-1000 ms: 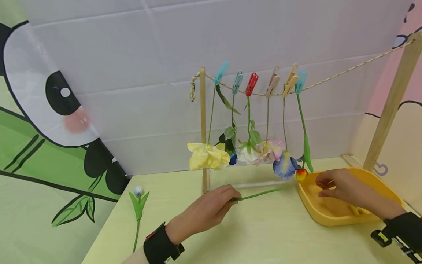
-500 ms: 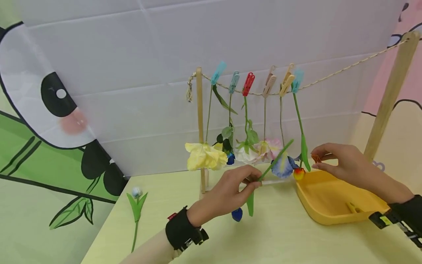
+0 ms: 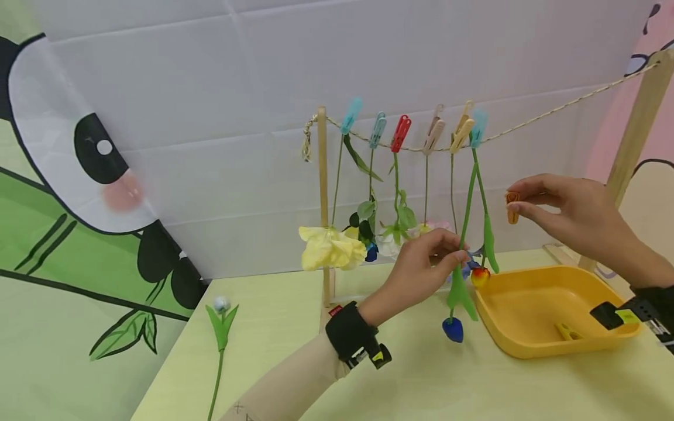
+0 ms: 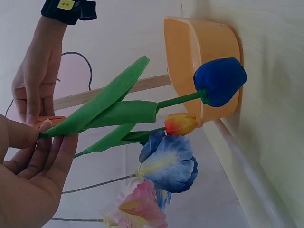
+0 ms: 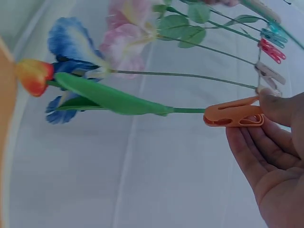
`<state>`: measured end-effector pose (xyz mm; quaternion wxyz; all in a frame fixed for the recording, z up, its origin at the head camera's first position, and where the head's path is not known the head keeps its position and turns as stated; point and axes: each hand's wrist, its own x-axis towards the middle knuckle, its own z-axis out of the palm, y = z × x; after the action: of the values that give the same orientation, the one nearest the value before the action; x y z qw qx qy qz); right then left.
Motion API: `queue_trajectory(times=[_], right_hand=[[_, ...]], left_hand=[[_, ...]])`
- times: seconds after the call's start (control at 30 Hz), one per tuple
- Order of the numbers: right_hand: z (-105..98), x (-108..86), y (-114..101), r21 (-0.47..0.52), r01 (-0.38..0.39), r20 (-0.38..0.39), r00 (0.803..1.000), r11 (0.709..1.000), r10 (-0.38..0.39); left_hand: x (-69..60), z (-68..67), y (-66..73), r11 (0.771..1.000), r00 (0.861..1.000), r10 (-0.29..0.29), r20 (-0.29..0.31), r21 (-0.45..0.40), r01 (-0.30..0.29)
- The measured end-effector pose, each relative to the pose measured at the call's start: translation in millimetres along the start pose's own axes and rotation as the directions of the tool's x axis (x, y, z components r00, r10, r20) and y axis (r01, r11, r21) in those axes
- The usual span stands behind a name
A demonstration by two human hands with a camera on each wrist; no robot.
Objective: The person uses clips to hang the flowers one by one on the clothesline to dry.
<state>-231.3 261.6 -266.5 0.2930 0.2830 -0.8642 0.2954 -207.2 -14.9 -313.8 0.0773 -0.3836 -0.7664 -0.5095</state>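
My left hand (image 3: 426, 266) pinches the green stem of a blue tulip (image 3: 453, 330); its bloom points down and its stem rises toward the rope. In the left wrist view the blue bloom (image 4: 220, 81) and green leaves show in full. My right hand (image 3: 579, 216) pinches an orange clothespin (image 5: 235, 113) between thumb and fingers, right of the hanging flowers. On the rope (image 3: 568, 114), several clothespins hold flowers upside down, among them a yellow flower (image 3: 333, 248) at the left and a red-yellow tulip (image 3: 480, 276) at the right.
A yellow tray (image 3: 526, 345) stands at the right with a yellow clothespin (image 3: 567, 331) in it. On the table's left lies a pale blue tulip (image 3: 222, 304). Wooden posts (image 3: 323, 175) hold the rope up; a white cloth (image 3: 221, 117) hangs behind.
My left hand has lifted the blue tulip off the table and moved it right, turning it bloom down. My right hand has risen out of the tray with the orange clothespin.
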Motion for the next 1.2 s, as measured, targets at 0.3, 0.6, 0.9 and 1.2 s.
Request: queue_trajectory(times=[0.3, 0.6, 0.9, 1.2], right_hand=[[-19, 27.1, -8, 0.158, -0.023, -0.136, 0.99, 0.987, 0.045], [-40, 50.1, 1, 0.283, -0.113, -0.204, 0.963, 0.953, 0.175], [-50, 70.3, 6, 0.306, -0.137, -0.296, 0.927, 0.942, 0.231], [-55, 93.8, 2, 0.396, -0.07, -0.331, 0.919, 0.916, 0.213]], left_hand=[[34.1, 18.6, -9.9, 0.998, 0.999, -0.018, -0.028, 0.064, 0.02], [61.4, 34.7, -11.5, 0.998, 0.998, -0.041, -0.046, -0.039, 0.039], [82.1, 45.5, -9.1, 0.978, 0.991, -0.124, -0.048, -0.175, 0.114], [97.8, 50.7, -7.7, 0.977, 0.978, -0.188, -0.095, -0.122, 0.176]])
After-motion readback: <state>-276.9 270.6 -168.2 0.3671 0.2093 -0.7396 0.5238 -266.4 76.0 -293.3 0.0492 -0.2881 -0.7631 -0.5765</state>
